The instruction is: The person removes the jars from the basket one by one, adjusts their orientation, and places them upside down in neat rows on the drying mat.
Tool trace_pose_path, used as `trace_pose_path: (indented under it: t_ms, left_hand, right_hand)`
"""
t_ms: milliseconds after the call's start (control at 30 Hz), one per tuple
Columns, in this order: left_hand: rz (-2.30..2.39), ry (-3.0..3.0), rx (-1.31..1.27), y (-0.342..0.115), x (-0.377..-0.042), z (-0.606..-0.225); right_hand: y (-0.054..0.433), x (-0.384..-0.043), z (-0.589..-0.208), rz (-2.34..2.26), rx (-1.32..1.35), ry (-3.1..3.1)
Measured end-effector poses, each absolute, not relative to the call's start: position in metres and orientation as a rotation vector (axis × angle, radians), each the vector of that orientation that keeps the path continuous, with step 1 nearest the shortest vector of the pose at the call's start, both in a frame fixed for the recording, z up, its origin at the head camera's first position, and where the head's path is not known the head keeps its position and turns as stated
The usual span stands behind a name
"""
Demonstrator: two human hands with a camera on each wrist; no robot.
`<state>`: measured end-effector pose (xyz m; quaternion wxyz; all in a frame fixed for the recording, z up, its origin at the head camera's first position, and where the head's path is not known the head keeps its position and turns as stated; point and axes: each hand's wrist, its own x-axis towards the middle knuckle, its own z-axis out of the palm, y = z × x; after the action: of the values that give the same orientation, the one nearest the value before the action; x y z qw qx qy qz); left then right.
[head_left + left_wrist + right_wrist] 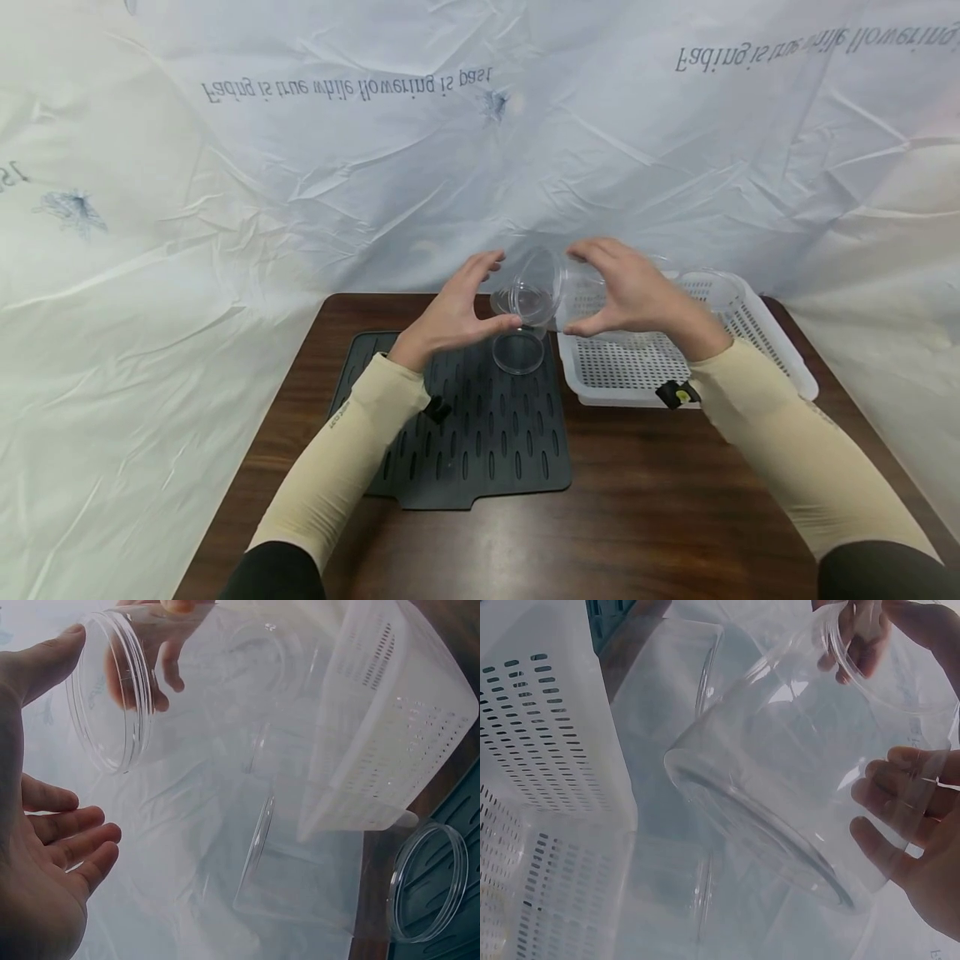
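Partner: Where is the clear jar (772,761) sitting, and which hand is minding it?

Me: It is hanging above the counter (637,500), and my right hand (637,290) is gripping it: those fingers are curving round its wall, with the thumb lying opposite.

Partner: And your left hand (459,310)?

Me: That one is gripping nothing. Its fingers are lying loosely apart, and its thumb is showing right by the rimmed end; whether it is touching, I am not able to tell.

Partner: How is the long axis running?

Me: Sideways. The rimmed end is facing my left palm, so my left hand is lying nearest it, while the base is pointing away toward the white basket (622,398) on my right.

Partner: Anything close by?

Me: Another clear container (322,870) is standing on the dark mat (480,442), below the gap between my hands.
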<state>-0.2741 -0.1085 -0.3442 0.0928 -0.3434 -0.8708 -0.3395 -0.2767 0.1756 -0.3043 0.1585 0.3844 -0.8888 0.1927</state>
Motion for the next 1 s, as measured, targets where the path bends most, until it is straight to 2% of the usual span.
trace_pose_path:
  t_ms: [1000]
  left_hand:
    - [-1.071,-2.510,-1.143,-0.102,-0.278,-0.347]
  right_hand:
    - [0.157,-0.278,-0.312,0.402,1.168,-2.527]
